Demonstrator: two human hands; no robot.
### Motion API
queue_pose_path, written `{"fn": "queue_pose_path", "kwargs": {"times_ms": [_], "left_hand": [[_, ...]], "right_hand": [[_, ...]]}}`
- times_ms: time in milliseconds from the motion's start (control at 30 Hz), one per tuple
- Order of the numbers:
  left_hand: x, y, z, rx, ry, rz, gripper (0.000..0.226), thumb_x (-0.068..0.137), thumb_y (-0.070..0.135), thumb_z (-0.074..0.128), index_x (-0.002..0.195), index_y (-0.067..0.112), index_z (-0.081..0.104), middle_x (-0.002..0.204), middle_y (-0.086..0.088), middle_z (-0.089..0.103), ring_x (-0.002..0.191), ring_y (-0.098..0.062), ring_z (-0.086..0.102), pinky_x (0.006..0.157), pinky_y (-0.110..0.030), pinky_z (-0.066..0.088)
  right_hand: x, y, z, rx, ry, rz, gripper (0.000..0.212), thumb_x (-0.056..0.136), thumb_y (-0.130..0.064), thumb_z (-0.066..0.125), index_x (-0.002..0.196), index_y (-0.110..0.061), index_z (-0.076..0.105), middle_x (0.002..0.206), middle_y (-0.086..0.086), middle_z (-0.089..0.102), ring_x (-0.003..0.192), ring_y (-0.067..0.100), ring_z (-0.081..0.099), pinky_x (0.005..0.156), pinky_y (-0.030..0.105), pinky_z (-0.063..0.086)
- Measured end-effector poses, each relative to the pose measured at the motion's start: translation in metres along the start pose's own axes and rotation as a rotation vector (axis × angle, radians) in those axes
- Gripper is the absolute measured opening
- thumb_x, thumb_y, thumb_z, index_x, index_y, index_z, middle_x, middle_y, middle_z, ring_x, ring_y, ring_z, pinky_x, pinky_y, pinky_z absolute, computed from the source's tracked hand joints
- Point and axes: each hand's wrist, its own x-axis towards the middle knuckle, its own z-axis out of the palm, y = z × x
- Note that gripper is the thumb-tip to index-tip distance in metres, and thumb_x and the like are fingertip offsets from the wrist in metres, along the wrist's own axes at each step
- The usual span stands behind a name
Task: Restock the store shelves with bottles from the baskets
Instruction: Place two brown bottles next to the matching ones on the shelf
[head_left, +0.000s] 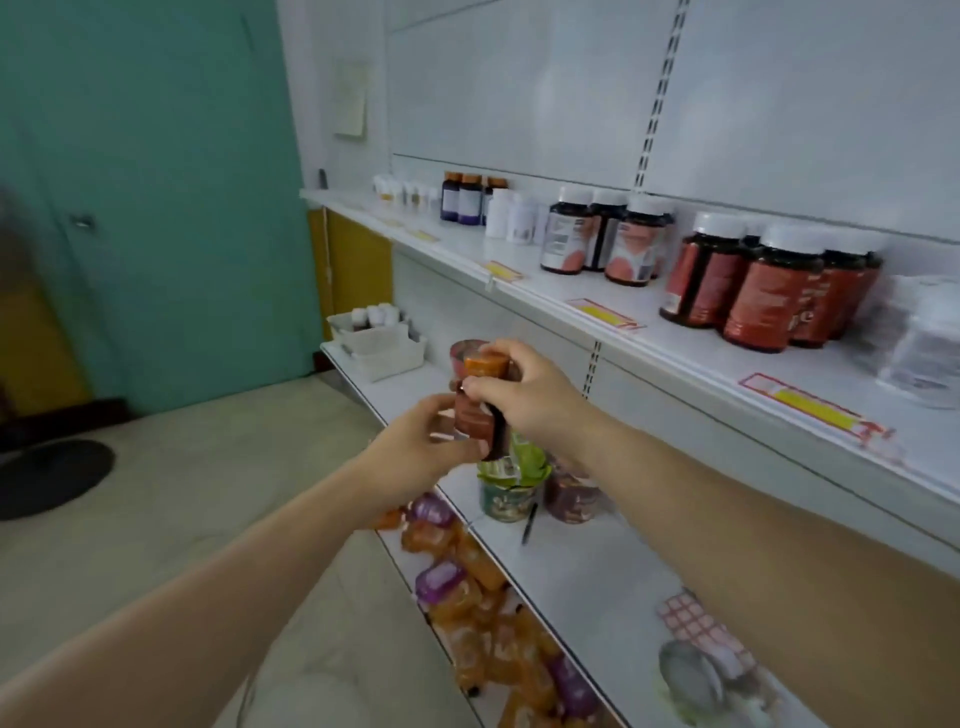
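The head view shows both hands up in front of the white shelves, holding one small brown bottle (480, 410) between them: the left hand (415, 452) grips it low from the left side, and the right hand (524, 395) is closed around its orange top. The bottle is in the air, above the middle shelf (571, 561) and just over a green cup (511, 483) and a dark jar (574, 496) that stand there. Farther back on that shelf sit two white baskets (376, 345), and the top shelf (691, 358) has rows of dark bottles with white caps (769, 291).
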Motion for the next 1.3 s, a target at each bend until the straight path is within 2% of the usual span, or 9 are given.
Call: {"fn": "queue_pose_path", "kwargs": {"times_ms": [167, 300, 400, 600, 700, 833, 933, 1100, 1300], "left_hand": [[0.073, -0.055, -0.044, 0.017, 0.06, -0.082, 0.035, 0.085, 0.016, 0.067, 0.114, 0.023, 0.05, 0.101, 0.002, 0.064, 0.089, -0.009, 0.062, 0.077, -0.023, 0.051], [0.139, -0.095, -0.072, 0.089, 0.057, -0.135, 0.036, 0.082, 0.021, 0.069, 0.114, 0.021, 0.055, 0.1, 0.0, 0.064, 0.085, -0.011, 0.063, 0.067, -0.022, 0.052], [0.188, -0.115, -0.098, 0.139, 0.061, -0.166, 0.033, 0.08, 0.024, 0.07, 0.111, 0.022, 0.058, 0.101, -0.001, 0.065, 0.087, -0.013, 0.063, 0.066, -0.021, 0.051], [0.275, -0.141, -0.168, 0.2, 0.053, -0.18, 0.037, 0.079, 0.026, 0.07, 0.113, 0.025, 0.055, 0.103, 0.006, 0.062, 0.092, -0.009, 0.059, 0.072, -0.017, 0.045], [0.324, -0.162, -0.213, 0.239, 0.018, -0.157, 0.035, 0.08, 0.026, 0.07, 0.111, 0.024, 0.055, 0.101, 0.005, 0.061, 0.094, -0.011, 0.058, 0.078, -0.022, 0.048], [0.397, -0.202, -0.282, 0.242, -0.024, -0.146, 0.031, 0.082, 0.026, 0.07, 0.109, 0.023, 0.054, 0.098, 0.007, 0.061, 0.091, -0.009, 0.057, 0.073, -0.017, 0.046], [0.454, -0.236, -0.338, 0.263, -0.073, -0.16, 0.03, 0.081, 0.027, 0.07, 0.108, 0.022, 0.056, 0.1, 0.004, 0.063, 0.09, -0.009, 0.058, 0.073, -0.016, 0.045], [0.544, -0.275, -0.412, 0.33, -0.197, -0.231, 0.051, 0.083, 0.032, 0.069, 0.128, 0.017, 0.05, 0.114, -0.001, 0.059, 0.098, -0.013, 0.057, 0.072, -0.019, 0.044], [0.655, -0.328, -0.457, 0.466, -0.271, -0.278, 0.058, 0.085, 0.04, 0.065, 0.135, 0.021, 0.044, 0.128, -0.002, 0.051, 0.11, -0.016, 0.051, 0.089, -0.022, 0.037]], "right_hand": [[0.092, 0.041, 0.047, 0.027, -0.061, 0.013, 0.024, 0.086, -0.021, 0.065, 0.102, -0.029, 0.05, 0.09, -0.013, 0.055, 0.087, 0.008, 0.056, 0.083, 0.025, 0.046], [0.169, 0.074, 0.074, 0.053, -0.097, 0.049, 0.032, 0.085, -0.026, 0.064, 0.11, -0.034, 0.046, 0.096, -0.017, 0.053, 0.099, 0.013, 0.055, 0.092, 0.034, 0.047], [0.226, 0.085, 0.094, 0.06, -0.103, 0.063, 0.037, 0.082, -0.031, 0.066, 0.115, -0.033, 0.049, 0.105, -0.009, 0.058, 0.106, 0.018, 0.056, 0.097, 0.044, 0.048], [0.332, 0.084, 0.132, 0.045, -0.152, 0.072, 0.047, 0.088, -0.027, 0.063, 0.13, -0.029, 0.043, 0.117, -0.005, 0.05, 0.113, 0.019, 0.05, 0.095, 0.034, 0.045], [0.394, 0.088, 0.16, 0.012, -0.13, 0.064, 0.039, 0.086, -0.027, 0.064, 0.122, -0.03, 0.047, 0.113, -0.006, 0.052, 0.107, 0.017, 0.052, 0.087, 0.029, 0.043], [0.482, 0.102, 0.212, 0.009, -0.072, 0.095, 0.033, 0.083, -0.026, 0.066, 0.112, -0.032, 0.05, 0.11, -0.007, 0.056, 0.106, 0.016, 0.054, 0.091, 0.031, 0.047], [0.549, 0.112, 0.255, 0.02, -0.037, 0.151, 0.036, 0.082, -0.027, 0.067, 0.115, -0.029, 0.054, 0.112, -0.006, 0.059, 0.107, 0.016, 0.056, 0.093, 0.033, 0.047], [0.643, 0.126, 0.296, 0.022, 0.037, 0.26, 0.041, 0.082, -0.026, 0.068, 0.12, -0.026, 0.054, 0.113, -0.005, 0.06, 0.106, 0.016, 0.056, 0.091, 0.032, 0.046], [0.747, 0.175, 0.308, -0.041, 0.115, 0.35, 0.03, 0.08, -0.025, 0.068, 0.105, -0.03, 0.053, 0.106, -0.004, 0.059, 0.101, 0.018, 0.056, 0.086, 0.033, 0.046]]}}
